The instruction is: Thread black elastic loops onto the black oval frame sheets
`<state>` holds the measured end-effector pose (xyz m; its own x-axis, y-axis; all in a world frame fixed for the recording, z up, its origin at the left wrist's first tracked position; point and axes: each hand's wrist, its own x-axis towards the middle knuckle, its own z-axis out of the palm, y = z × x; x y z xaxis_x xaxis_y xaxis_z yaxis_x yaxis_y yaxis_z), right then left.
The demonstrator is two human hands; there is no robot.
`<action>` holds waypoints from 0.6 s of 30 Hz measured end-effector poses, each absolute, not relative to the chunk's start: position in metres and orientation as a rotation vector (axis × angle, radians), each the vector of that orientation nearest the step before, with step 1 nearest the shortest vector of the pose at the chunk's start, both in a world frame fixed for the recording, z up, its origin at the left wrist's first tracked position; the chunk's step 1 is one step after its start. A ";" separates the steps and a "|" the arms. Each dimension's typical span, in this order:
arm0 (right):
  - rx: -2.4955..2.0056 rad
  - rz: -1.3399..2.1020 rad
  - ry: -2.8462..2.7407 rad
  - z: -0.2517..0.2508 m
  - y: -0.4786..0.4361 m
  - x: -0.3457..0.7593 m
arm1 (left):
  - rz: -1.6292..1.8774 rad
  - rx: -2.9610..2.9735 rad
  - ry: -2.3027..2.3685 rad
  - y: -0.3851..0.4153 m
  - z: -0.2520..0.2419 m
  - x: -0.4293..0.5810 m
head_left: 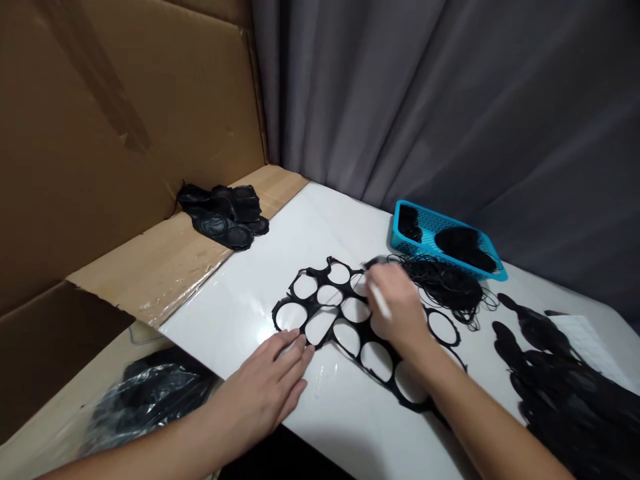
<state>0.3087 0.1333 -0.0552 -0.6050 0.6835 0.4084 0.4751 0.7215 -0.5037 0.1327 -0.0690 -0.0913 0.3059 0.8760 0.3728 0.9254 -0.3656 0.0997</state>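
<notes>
Black, thin, flexible sheet riddled with large round holes (365, 331) lies on the glossy white counter (325, 220), under the person's two hands. Nearest, the left hand (273, 380) rests flat, fingers extended and close together, touching the sheet's near left edge and gripping nothing. Lower on the left, past the counter's edge, sits a crumpled clear plastic bag (150, 393) with black material in it; on the right spreads a heap of flat, black, rounded pieces (565, 387). Over the sheet, the right hand (397, 307) is blurred; its fingers look clamped around a slim white stick-like tool (381, 301), whose tip I cannot make out. The step in hand seems to be working at the holes while the other hand steadies the edge; the next move probably calls for holding that edge down so the narrow webs do not lift. Just beyond the right hand lies a tangle of thin black rings (447, 283), then a bright blue perforated plastic basket (423, 217) holding more black material; far left, black pieces with circular outlines (227, 217) lie on a brown cardboard flap (165, 273).
</notes>
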 end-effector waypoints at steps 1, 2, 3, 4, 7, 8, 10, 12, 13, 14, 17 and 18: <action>-0.947 0.466 -2.267 -0.050 0.150 0.308 | -0.566 -2.432 -1.688 -0.069 -0.090 0.133; -1.006 0.494 -2.208 -0.047 0.163 0.307 | -0.572 -2.434 -1.691 -0.069 -0.089 0.132; -1.038 0.533 -2.178 -0.044 0.171 0.305 | -0.578 -2.435 -1.695 -0.070 -0.088 0.132; -1.055 0.602 -2.165 -0.044 0.174 0.302 | -0.585 -2.435 -1.700 -0.071 -0.088 0.132; -1.025 0.972 -2.180 -0.049 0.158 0.288 | -0.598 -2.424 -1.719 -0.075 -0.086 0.131; -1.003 1.209 -2.130 -0.051 0.149 0.282 | -0.598 -2.405 -1.730 -0.077 -0.086 0.129; -0.951 1.751 -1.886 -0.055 0.130 0.272 | -0.595 -2.339 -1.775 -0.081 -0.086 0.126; -0.890 2.150 -1.588 -0.058 0.113 0.264 | -0.588 -2.263 -1.829 -0.084 -0.086 0.121; -0.867 2.239 -1.517 -0.058 0.106 0.261 | -0.584 -2.236 -1.851 -0.085 -0.086 0.118; -0.847 2.286 -1.498 -0.058 0.100 0.260 | -0.581 -2.221 -1.865 -0.086 -0.087 0.116; -0.808 2.234 -1.706 -0.060 0.085 0.258 | -0.560 -2.222 -1.872 -0.089 -0.089 0.112; -0.796 2.149 -1.839 -0.061 0.080 0.258 | -0.549 -2.230 -1.871 -0.089 -0.089 0.112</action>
<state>0.2581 0.0801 -0.0610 -0.8340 0.4835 -0.2659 0.1881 -0.2039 -0.9608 0.1116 -0.0895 -0.0890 0.1404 0.9101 0.3898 0.9764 -0.1925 0.0977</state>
